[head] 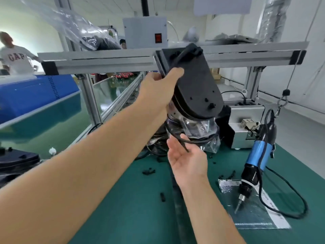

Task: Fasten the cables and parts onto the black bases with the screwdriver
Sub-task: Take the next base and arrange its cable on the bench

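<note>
The left hand (158, 88) is up high, thumb and fingers clamped on the left edge of a black base (197, 85), which hangs in the air in front of the aluminium frame (105, 60). The base is tilted, flat face toward the camera, long axis running from upper left by the crossbar down to the rounded end at lower right. A cable (177, 59) curves from a clip near its top down past the thumb. Tight quarters up there: the squared top end sits just in front of the rail.

Below, the right hand (186, 155) lies palm up, fingers relaxed and spread, a thin black cable end resting across them; nothing is pinched. Just behind it sits a clear plastic bag (198, 127) with coiled black cables, directly under the lifted base.

To the right, the blue screwdriver (258, 162) hangs from a hook, tip down, just over a printed plastic sheet (260, 219) on the green desk (137, 208). A grey box (246, 117) stands behind it. Small black clips (148, 171) are scattered on the mat near the right wrist. At the far left edge, another black base (17, 161) rests on the desk. Open green mat lies between the two forearms.
</note>
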Tool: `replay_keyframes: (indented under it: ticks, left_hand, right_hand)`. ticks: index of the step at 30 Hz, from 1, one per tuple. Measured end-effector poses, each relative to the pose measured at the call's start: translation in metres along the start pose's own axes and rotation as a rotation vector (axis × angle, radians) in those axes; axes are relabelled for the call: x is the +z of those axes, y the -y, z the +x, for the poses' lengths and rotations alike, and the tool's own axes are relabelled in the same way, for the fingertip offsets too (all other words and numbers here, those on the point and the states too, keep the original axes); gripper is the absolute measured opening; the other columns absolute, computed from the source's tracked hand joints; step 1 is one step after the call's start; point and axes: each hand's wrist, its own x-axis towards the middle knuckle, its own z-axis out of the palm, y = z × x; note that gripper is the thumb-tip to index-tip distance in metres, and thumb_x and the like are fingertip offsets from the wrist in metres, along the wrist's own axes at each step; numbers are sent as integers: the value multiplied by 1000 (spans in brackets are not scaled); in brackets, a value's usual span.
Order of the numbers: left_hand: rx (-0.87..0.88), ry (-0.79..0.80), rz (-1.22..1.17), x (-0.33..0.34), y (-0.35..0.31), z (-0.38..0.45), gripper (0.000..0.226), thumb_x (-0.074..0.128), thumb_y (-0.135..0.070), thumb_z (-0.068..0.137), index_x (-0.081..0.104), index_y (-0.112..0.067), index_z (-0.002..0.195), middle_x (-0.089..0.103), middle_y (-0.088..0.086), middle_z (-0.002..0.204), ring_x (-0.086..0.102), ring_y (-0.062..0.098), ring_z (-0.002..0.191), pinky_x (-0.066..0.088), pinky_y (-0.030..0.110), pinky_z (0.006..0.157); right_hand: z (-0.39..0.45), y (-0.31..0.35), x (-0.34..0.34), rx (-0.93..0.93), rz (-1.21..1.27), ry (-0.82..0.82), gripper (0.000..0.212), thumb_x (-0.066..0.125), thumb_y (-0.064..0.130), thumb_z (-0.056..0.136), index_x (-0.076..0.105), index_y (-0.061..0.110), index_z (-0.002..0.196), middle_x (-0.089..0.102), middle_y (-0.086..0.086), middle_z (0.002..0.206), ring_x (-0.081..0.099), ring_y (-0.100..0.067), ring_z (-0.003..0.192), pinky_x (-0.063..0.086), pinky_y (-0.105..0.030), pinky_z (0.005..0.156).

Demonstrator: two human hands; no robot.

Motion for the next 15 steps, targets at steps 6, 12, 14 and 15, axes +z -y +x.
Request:
replay_keyframes:
  ticks: [6,12,14,15]
  left_hand:
    - [-211,-6,-109,-67,-31,-16,24,64,-44,87,63,-21,81,76,1,78,74,20,67,59,43,52]
    - [-371,-13,-120,-130,9,-50,30,50,-50,94,67,-25,92,76,-3,82,73,14,65,54,33,44]
    - [-446,-24,-143,-146,29,-64,33,49,-46,96,69,-20,93,77,1,84,73,15,66,55,34,45]
    - [-492,-19,-137,-152,40,-72,34,50,-43,95,72,-17,91,77,4,85,73,17,66,55,36,46]
  right_hand:
    - [-41,21,29,-191,115,106,35,42,24,97,52,1,122,71,-24,104,71,-38,94,59,-50,74]
    - [-76,30,54,-258,-561,79,26,41,26,104,60,9,100,70,-6,68,72,-20,62,56,-28,52]
    - [-98,24,43,-136,-740,204,23,46,26,100,61,9,94,71,-11,73,74,-28,70,57,-30,53]
    - [-109,21,38,-68,-795,292,22,51,27,96,62,9,93,71,-15,77,74,-33,75,58,-31,54]
